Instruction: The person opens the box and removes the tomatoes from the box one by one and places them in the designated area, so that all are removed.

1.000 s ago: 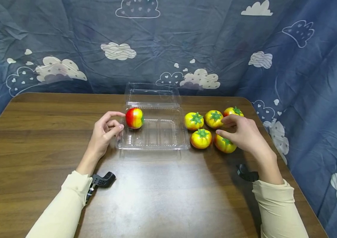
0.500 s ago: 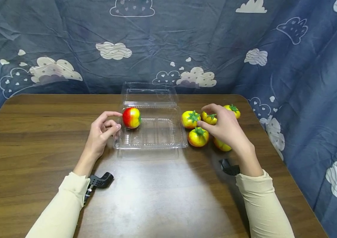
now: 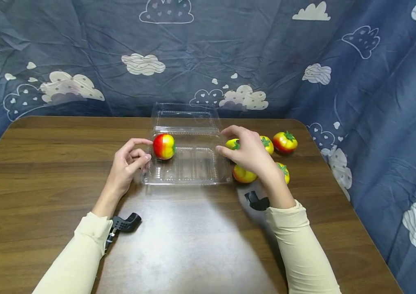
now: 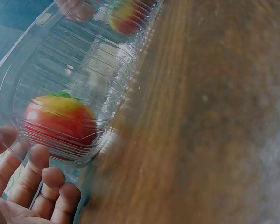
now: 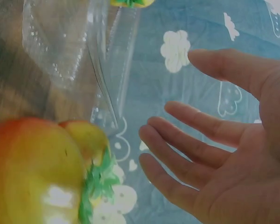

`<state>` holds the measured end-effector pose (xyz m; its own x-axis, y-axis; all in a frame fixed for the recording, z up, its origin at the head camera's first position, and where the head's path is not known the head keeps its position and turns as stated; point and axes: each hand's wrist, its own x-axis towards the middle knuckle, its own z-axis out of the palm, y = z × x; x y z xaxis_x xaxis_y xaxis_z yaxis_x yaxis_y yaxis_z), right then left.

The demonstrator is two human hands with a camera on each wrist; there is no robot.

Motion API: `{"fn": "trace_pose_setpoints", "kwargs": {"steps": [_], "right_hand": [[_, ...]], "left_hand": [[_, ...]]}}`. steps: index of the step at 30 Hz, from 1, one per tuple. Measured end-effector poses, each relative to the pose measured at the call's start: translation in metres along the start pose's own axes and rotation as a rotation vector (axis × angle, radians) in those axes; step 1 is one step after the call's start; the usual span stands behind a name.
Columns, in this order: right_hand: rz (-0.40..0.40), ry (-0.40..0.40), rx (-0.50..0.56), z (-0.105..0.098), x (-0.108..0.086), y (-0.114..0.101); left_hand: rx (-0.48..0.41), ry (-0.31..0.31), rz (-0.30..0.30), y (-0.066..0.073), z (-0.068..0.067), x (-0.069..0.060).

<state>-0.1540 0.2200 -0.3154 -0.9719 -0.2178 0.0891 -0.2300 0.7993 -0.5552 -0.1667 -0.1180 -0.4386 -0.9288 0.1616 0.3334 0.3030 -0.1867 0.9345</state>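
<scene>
A clear plastic clamshell box [image 3: 187,182] lies with its lid [image 3: 186,118] raised at the back. In its left end sits a red-and-yellow tomato [image 3: 164,146], its green top turned right. My left hand [image 3: 124,165] is at the box's left rim, index finger and thumb spread and touching or almost touching it. My right hand [image 3: 248,149], holding nothing, hovers by the box's right edge, fingers loosely extended. Beneath and around it stand several more tomatoes, among them a near one [image 3: 244,174], a half-hidden one [image 3: 232,143] and one at far right [image 3: 285,142].
The brown wooden table [image 3: 64,171] carries everything. A blue cloth with white clouds [image 3: 178,53] hangs behind it and along the right side. Black wrist-worn mounts show under both forearms, such as the left mount [image 3: 127,222].
My right hand has moved left from over the right-hand tomatoes to the box's right edge, uncovering the far-right tomato. My left hand and the tomato in the box stay in place.
</scene>
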Motion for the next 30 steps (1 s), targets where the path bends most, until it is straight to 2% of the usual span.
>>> {"fn": "trace_pose_setpoints", "kwargs": {"steps": [9,19,30], "right_hand": [[-0.024,0.0,0.015,0.009,0.009,-0.014],[-0.075,-0.027,0.082,0.026,0.03,-0.043],[-0.079,-0.019,0.099,0.032,0.037,-0.059]], "left_hand": [[-0.002,0.003,0.002,-0.001,-0.001,-0.002],[-0.002,0.008,0.008,-0.004,-0.001,-0.003],[0.014,-0.001,0.009,-0.002,0.0,-0.001]]}}
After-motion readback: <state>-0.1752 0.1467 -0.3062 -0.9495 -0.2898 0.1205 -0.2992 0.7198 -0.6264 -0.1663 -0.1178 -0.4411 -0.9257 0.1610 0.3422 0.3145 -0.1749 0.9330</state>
